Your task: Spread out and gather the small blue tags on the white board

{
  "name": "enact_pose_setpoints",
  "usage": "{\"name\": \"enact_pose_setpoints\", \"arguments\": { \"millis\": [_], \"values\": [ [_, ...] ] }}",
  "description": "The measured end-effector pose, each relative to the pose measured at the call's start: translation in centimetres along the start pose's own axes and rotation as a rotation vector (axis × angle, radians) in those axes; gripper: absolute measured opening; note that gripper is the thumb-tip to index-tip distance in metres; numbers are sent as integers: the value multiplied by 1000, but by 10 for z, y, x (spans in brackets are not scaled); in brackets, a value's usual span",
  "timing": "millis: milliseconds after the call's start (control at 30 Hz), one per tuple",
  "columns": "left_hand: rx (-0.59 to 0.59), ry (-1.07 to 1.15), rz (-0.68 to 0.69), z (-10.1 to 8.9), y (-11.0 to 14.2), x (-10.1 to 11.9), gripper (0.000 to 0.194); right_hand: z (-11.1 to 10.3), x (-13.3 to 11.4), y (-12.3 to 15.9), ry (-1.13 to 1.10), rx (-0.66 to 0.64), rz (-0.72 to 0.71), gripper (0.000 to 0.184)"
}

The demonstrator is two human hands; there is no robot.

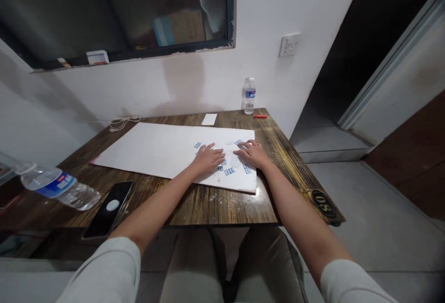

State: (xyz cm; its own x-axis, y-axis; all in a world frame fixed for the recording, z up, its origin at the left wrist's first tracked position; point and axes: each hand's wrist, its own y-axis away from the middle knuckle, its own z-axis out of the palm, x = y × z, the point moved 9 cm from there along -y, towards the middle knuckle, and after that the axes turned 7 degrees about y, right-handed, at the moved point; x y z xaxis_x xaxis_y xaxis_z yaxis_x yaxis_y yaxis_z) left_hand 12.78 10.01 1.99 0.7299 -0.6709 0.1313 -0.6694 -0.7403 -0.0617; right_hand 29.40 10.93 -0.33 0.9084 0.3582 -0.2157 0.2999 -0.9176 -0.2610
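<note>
From where I stood, the white board (156,148) lay flat on the wooden table (222,212), under both hands. It was long, and its long way ran from side to side, out past the left hand. It was a bit crooked, with its right end nearer the person.

The left hand (208,158) was open, fingers spread, pointing right and a little away. The right hand (253,153) was open too, its fingers a bit bent and pointing left. I couldn't tell if either one pinched something small. Blue marks (229,171) sat around and between the hands, turned different ways; I couldn't tell if they were drawn or loose bits.

The board's short right edge was by the right hand, and its long near edge was a little way from the left hand. The biggest plain white part stretched left of the left hand. Right of the right hand came a strip of wood, then the table's edge. Past the hands lay a white card (209,119). A black phone (100,222) and a big bottle (60,186) were well left of the left hand.
</note>
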Motion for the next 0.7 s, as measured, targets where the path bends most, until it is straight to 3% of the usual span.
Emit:
{"name": "enact_pose_setpoints", "arguments": {
  "millis": [400, 500, 700],
  "values": [
    [67, -91, -33, -18, 23, -9, 31, -7, 5, 0, 5, 63, 74, 40],
    [103, -19, -16, -20, 26, -3, 32, -6, 6, -1, -106, 102, 64, 41],
    [136, 108, 94, -24, 43, 15, 23, 1, 10, -3, -207, 112, 66, 60]
  ]
}}
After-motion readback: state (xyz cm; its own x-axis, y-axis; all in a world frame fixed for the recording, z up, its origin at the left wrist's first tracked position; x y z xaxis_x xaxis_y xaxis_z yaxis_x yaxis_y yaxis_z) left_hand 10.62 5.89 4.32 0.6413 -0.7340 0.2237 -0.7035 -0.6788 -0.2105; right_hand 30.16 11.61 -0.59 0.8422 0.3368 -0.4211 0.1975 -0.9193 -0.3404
